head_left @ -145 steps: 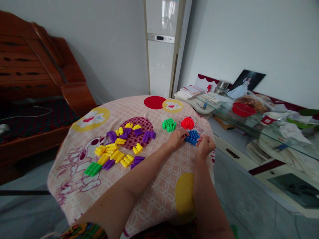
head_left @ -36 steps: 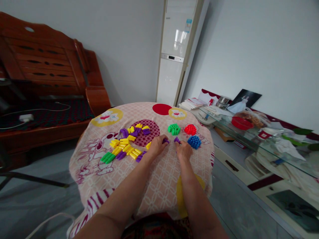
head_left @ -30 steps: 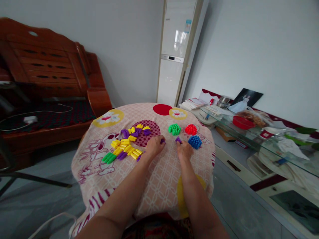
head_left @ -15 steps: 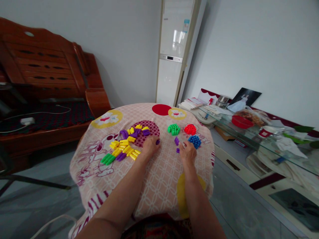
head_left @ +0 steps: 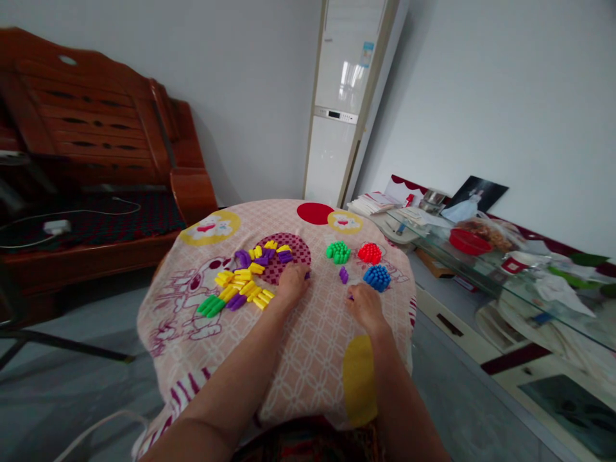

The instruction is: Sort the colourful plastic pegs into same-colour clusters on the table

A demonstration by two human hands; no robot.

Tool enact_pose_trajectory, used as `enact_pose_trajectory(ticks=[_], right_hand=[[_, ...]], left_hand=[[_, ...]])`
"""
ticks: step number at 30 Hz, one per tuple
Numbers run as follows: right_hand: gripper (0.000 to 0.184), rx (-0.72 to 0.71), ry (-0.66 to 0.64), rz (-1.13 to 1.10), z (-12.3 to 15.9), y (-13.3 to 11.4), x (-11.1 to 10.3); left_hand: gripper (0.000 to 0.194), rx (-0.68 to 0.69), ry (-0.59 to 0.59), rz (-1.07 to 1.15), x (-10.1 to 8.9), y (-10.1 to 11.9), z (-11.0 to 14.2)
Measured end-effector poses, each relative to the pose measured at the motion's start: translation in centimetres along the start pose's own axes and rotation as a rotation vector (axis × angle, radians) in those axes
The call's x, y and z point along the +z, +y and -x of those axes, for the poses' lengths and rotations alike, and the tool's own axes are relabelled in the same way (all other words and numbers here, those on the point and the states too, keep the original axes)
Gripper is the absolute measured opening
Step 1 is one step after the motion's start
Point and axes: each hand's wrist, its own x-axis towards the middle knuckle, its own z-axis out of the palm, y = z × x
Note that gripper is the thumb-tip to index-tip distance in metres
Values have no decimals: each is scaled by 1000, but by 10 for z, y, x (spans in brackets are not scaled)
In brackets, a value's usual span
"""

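My left hand (head_left: 293,283) is closed over the round table, with a small purple plastic piece (head_left: 307,275) showing at its fingertips. My right hand (head_left: 366,304) pinches another purple piece, mostly hidden by the fingers, at the tabletop. Just beyond it stand some purple pieces (head_left: 343,274). Upright clusters of green pieces (head_left: 339,252), red pieces (head_left: 369,253) and blue pieces (head_left: 376,278) are grouped at the right. Left of my left hand lie many loose yellow pieces (head_left: 240,277), mixed with purple ones, and green pieces (head_left: 210,306) at the near end.
A patterned pink tablecloth (head_left: 308,366) covers the table. To the right runs a glass-topped cabinet (head_left: 447,247) with papers, a red bowl (head_left: 469,241) and bags. A wooden bench (head_left: 96,141) stands at the left, a tall white air conditioner (head_left: 337,128) at the back.
My right hand has moved slightly nearer to me, from beside the blue cluster down onto the near purple piece, and its fingers have closed. My left hand stays in place.
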Motion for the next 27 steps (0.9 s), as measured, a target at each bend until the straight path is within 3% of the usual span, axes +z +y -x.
enact_pose_trajectory(ticks=[6, 11, 14, 18, 21, 27], right_hand=[[12, -48, -10, -344, -11, 23, 5], [13, 164, 289, -650, -34, 29, 21], [15, 243, 435, -611, -40, 27, 29], [16, 320, 450, -466, -37, 27, 33], [16, 295, 466, -479, -36, 30, 29], [21, 257, 642, -578, -50, 22, 28]], left_hand=[[21, 9, 15, 8, 0, 1, 1], [23, -8, 13, 16, 3, -1, -1], [25, -16, 13, 30, 4, -2, -1], [27, -28, 15, 45, 5, -3, 0], [25, -19, 11, 45, 5, -3, 0], [25, -18, 23, 46, 6, -4, -1]])
